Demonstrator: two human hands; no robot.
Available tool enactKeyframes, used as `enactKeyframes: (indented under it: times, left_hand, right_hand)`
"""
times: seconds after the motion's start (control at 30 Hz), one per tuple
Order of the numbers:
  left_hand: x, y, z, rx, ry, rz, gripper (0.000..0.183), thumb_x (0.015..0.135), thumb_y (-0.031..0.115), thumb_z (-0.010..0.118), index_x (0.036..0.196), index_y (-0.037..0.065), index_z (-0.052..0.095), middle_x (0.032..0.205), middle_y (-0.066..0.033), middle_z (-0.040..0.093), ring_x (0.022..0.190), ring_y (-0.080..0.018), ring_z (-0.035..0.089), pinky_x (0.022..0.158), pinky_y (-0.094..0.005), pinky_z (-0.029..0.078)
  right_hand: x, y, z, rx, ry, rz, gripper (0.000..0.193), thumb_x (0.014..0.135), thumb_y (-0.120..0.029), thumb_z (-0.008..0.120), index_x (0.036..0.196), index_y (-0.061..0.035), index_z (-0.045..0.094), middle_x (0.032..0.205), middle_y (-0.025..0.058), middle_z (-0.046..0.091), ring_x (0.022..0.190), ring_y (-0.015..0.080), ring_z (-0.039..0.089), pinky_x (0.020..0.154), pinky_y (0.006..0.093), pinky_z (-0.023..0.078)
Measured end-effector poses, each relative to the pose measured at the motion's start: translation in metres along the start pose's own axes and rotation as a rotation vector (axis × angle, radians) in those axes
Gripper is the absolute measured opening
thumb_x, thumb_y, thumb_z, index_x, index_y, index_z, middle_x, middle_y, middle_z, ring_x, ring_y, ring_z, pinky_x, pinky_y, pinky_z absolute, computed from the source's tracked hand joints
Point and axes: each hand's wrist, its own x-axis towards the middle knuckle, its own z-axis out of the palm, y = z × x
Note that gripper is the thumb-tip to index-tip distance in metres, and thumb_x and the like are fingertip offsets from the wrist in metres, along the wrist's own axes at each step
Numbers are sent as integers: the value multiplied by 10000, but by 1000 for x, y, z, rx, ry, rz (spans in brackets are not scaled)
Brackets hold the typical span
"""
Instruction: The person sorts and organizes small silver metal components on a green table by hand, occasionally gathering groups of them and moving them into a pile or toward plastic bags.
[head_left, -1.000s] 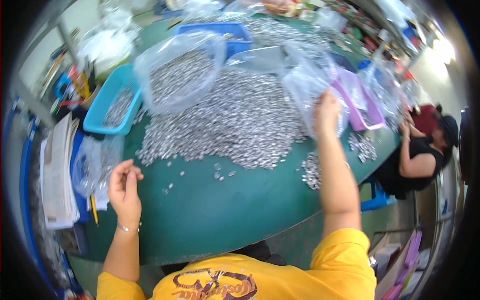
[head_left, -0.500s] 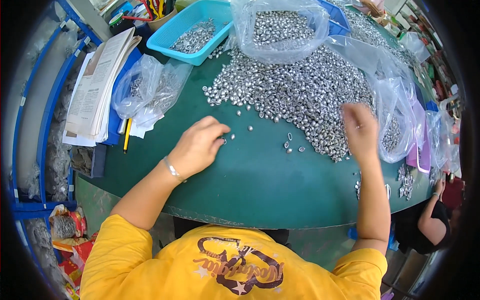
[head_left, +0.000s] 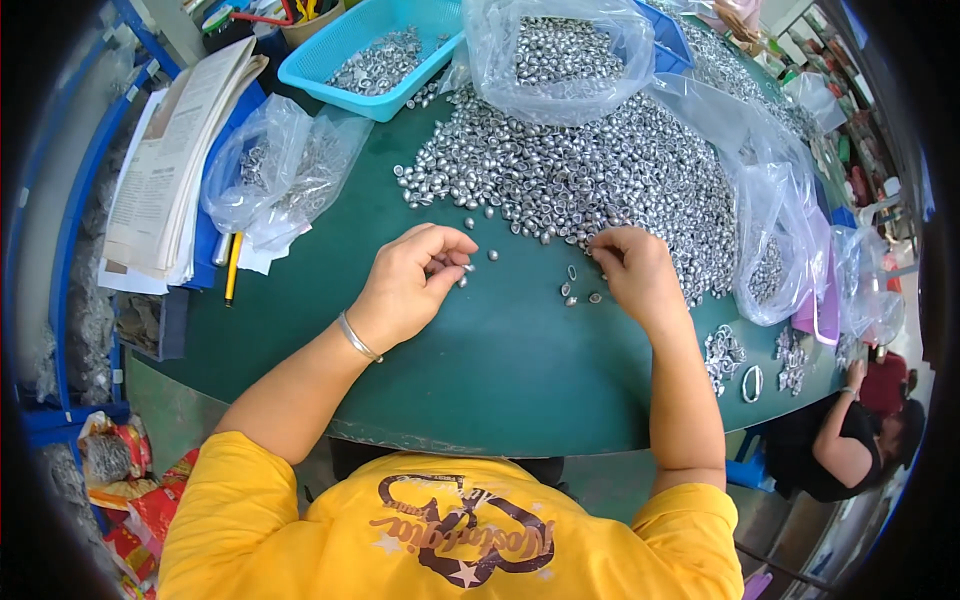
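A large pile of small silver metal pieces (head_left: 560, 170), rounded with hollow backs, spreads over the green table (head_left: 500, 350). My left hand (head_left: 408, 285) is closed left of the pile's near edge, fingers curled toward the thumb. Small silver pieces show at its fingertips; how many it grips is unclear. Loose beside it lies a single silver piece (head_left: 493, 255). At the pile's near edge, my right hand (head_left: 638, 275) pinches thumb and fingers together, hiding whatever is between them. Just left of that hand are a few loose pieces, among them a thin oval ring (head_left: 572, 272).
A turquoise basket (head_left: 330, 92) of metal parts stands at the back left, near a plastic bag (head_left: 290, 165) and stacked papers (head_left: 170, 170). Clear bags (head_left: 770, 230) flank the pile at right, with small clusters (head_left: 722, 352) nearer. A person (head_left: 830, 440) in black sits at far right.
My right hand has come leftward and down from the pile's right side to its near edge. The left hand stays near the same loose pieces, its fingers more curled. The view has shifted slightly.
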Motion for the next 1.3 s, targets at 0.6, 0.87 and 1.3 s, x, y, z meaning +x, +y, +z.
enactKeyframes:
  times: [0.6,0.87,1.3]
  left_hand:
    - [-6,-12,-4,351,29,245,145,730,7,648,869,29,613,821,-82,557,676,-180,577,614,-290,473]
    - [-8,13,-3,-813,-166,-671,250,933,231,469,977,0,554,756,-60,568,582,-146,559,434,-234,425]
    - [-7,-11,-6,-1146,80,-676,243,934,252,468,794,58,510,671,-26,498,467,-73,382,376,-192,267]
  right_hand:
    - [-13,-64,59,-8,-61,-567,115,691,27,581,797,-17,595,892,113,597,809,301,559,722,369,474]
    - [-14,-71,51,262,-18,-362,135,727,56,605,832,-29,608,861,101,600,796,265,599,673,331,503]
    - [8,-57,59,-257,-40,-462,504,807,-102,582,1273,11,426,1362,202,373,1268,381,335,1039,492,250]
